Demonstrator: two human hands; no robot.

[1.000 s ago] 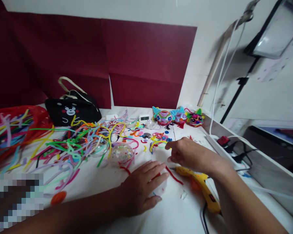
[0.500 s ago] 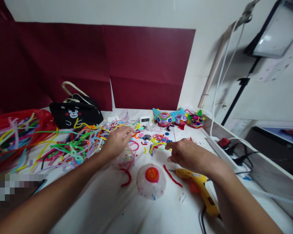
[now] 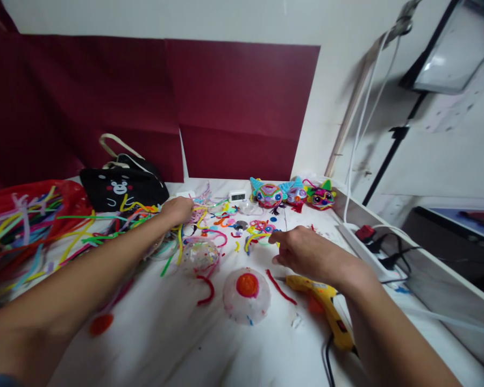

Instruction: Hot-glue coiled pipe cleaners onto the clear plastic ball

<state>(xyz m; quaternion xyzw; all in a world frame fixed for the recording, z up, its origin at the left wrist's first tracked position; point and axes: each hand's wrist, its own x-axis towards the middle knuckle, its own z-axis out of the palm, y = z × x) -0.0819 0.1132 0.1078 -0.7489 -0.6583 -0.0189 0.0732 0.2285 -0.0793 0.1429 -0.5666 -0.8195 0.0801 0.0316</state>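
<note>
My left hand (image 3: 178,210) reaches over the heap of coloured pipe cleaners (image 3: 135,217), its fingers bent down and mostly hidden. My right hand (image 3: 292,246) hovers near curved yellow and blue pieces (image 3: 252,241), fingers curled; whether it holds anything is too small to tell. In front of the hands a translucent dome (image 3: 246,309) with an orange disc (image 3: 247,285) lies on the white table. A red pipe cleaner strip (image 3: 281,287) is to its right, a curved red one (image 3: 207,290) to its left. A clear ball with coloured specks (image 3: 200,257) sits behind the curved strip.
A yellow glue gun (image 3: 326,301) lies under my right forearm. Several decorated animal heads (image 3: 269,194) and a small digital clock (image 3: 237,197) stand at the back. A black bag (image 3: 121,188) is back left, a power strip (image 3: 367,252) right, a red bag of pipe cleaners (image 3: 68,193) far left.
My left hand has moved left and slightly back over the pipe cleaner heap, uncovering the clear ball. An orange-red disc now shows below my left forearm. My right hand has barely moved.
</note>
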